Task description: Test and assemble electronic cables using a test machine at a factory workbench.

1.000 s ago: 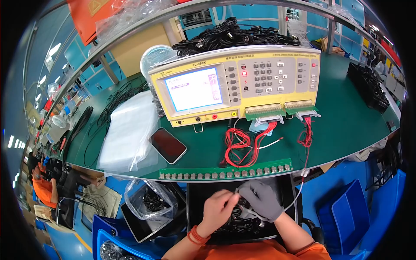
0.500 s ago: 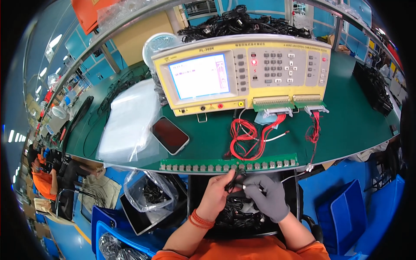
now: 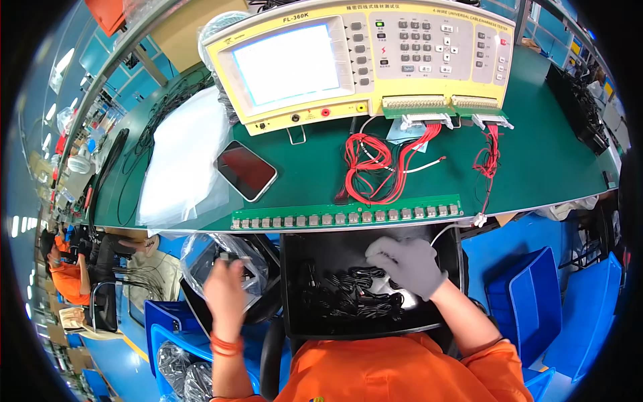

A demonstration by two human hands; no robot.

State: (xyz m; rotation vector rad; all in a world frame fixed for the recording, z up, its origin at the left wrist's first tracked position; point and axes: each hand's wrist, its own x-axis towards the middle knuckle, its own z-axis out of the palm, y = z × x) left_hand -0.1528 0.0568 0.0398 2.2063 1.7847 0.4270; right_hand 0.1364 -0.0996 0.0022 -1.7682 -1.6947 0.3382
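My bare left hand (image 3: 226, 291), blurred by motion, is over a clear plastic bag (image 3: 194, 258) in a black bin left of my lap. Its fingers are closed on a bundled black cable (image 3: 231, 256), only partly visible. My right hand (image 3: 407, 266), in a grey glove, hovers over the right part of a black tray (image 3: 429, 315) with its fingers loosely extended and nothing visible in them. Several bundled black cables (image 3: 362, 305) lie in that tray. Along the bench's front edge runs a green strip board (image 3: 345, 218) with a row of metal sockets, beyond both hands.
A yellow cable tester (image 3: 301, 67) with a lit screen stands on the green bench (image 3: 295, 181). Red wires (image 3: 365, 164) run from it. A phone (image 3: 247, 170) lies beside white plastic sheets (image 3: 181, 154). Blue bins (image 3: 526, 295) stand at the right; another person (image 3: 67, 275) sits far left.
My left hand has moved left from the socket board to the bag, carrying the cable. My right hand has let go and stays over the tray. The tester's lit lamp went from red to green.
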